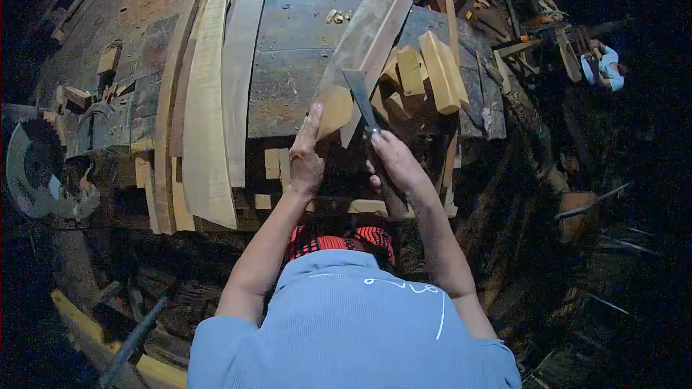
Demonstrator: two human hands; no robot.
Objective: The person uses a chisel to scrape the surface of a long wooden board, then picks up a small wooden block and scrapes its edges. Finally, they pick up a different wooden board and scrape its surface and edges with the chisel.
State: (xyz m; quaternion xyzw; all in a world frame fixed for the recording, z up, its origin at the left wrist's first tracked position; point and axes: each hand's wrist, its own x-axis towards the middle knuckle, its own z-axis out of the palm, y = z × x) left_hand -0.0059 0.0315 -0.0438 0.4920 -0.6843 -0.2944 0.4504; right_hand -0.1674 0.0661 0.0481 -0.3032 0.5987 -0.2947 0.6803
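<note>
My right hand [396,162] is wrapped round a chisel [362,101] with a wide, flared dark blade, its edge pointing away from me. The blade overlaps the near end of a long pinkish board [386,36]. Left of the chisel, a pale wooden block [334,109] lies tilted at the near side of the bench. My left hand [308,148] rests against the block's left side, fingers stretched out along it. A grey, worn plank [357,32] lies beneath and left of the pinkish board.
Long boards [209,101] lie side by side on the workbench [288,65] at the left. Several offcuts [411,70] and a thick block [441,72] sit right of the chisel. A round toothed blade [32,169] stands far left. Another person [609,68] is at the far right.
</note>
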